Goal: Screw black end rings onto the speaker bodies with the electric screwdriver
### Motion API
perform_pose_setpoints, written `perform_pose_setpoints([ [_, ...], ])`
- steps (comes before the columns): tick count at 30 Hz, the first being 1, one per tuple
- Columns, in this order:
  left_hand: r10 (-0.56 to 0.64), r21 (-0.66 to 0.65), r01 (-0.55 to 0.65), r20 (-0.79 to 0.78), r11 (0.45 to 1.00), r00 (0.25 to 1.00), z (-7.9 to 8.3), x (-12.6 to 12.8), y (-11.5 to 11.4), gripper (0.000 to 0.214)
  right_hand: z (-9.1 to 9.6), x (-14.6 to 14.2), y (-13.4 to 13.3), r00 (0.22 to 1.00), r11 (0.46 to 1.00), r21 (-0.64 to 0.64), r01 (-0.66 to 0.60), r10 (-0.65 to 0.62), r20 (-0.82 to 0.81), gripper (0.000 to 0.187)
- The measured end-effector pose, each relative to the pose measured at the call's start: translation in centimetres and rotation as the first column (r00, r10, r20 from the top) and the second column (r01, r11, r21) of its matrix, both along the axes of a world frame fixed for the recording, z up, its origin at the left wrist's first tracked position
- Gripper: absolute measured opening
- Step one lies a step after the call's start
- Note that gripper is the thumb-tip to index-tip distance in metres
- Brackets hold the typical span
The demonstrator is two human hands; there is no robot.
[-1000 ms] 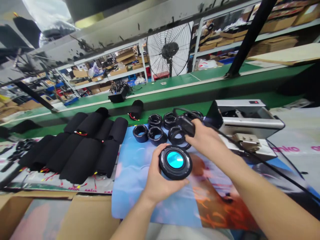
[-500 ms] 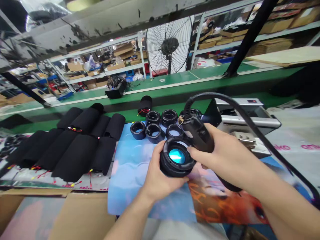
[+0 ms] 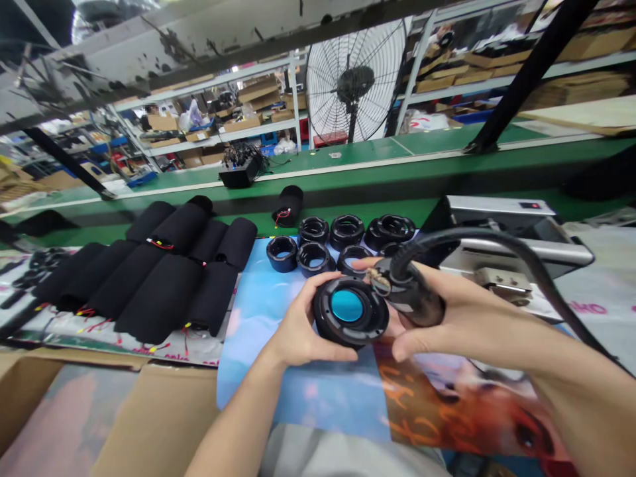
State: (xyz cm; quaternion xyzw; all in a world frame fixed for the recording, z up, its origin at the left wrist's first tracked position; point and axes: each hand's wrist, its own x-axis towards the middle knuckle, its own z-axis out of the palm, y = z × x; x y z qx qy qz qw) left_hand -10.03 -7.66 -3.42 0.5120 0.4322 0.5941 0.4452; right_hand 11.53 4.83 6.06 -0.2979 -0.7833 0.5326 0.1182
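Observation:
In my left hand (image 3: 298,324) is a round black lens housing (image 3: 325,315) with blue-coated glass in its middle, tilted so the glass faces up toward me. My left thumb and fingers are closed round its left side. My right hand (image 3: 447,311) is wrapped around a black corded hand tool (image 3: 420,301), its cable end pointing up toward me; the working end is hidden. Some right fingers are close by the housing's right edge; I cannot tell if they touch it. Several black rings (image 3: 314,257) stand just beyond on the blue printed mat (image 3: 253,344).
Black fabric-like sleeves (image 3: 154,298) with red and yellow wire ends lie piled at left. A silver metal machine (image 3: 517,232) stands at right, behind the tool's thick cable (image 3: 527,258). An open cardboard box (image 3: 159,417) is at lower left; a large fan (image 3: 355,83) stands beyond the green ledge.
The tool in my right hand has tipped, its cable end coming down toward me and the housing. My right thumb has left the housing's rim. The housing has turned slightly in my left hand.

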Motion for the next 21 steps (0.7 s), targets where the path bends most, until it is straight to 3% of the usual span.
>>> perform_pose_setpoints([
  [3,-0.008,-0.004,0.008,-0.012,1.000,1.000,-0.1,-0.2,-0.2,0.116,-0.4,-0.5,-0.6,0.999,0.999,-0.040,0.038,-0.037,0.013,0.057],
  [6,-0.009,-0.029,0.008,-0.024,1.000,1.000,0.2,0.1,-0.5,0.124,-1.0,-0.6,-1.2,0.995,0.996,0.009,0.085,-0.084,-0.045,0.068],
  [9,-0.034,-0.027,0.034,0.013,0.999,0.999,0.6,0.3,-0.8,0.131,-1.4,-0.7,-1.5,0.993,0.991,0.077,0.109,-0.106,-0.043,0.061],
  [13,-0.059,-0.036,0.060,0.025,0.998,0.998,0.7,0.2,-0.7,0.129,-0.6,-1.1,-1.6,0.999,0.998,0.046,0.036,-0.038,0.036,0.064],
  [17,-0.070,-0.069,0.073,0.035,0.995,0.997,0.6,0.1,-0.6,0.144,-0.1,-1.3,-1.3,0.999,0.996,0.085,-0.013,0.011,0.031,0.044],
  [21,-0.058,-0.097,0.060,0.024,0.994,0.998,0.9,0.3,-0.8,0.154,-1.5,-1.0,-1.7,0.989,0.989,0.031,0.146,-0.145,-0.025,0.070],
])
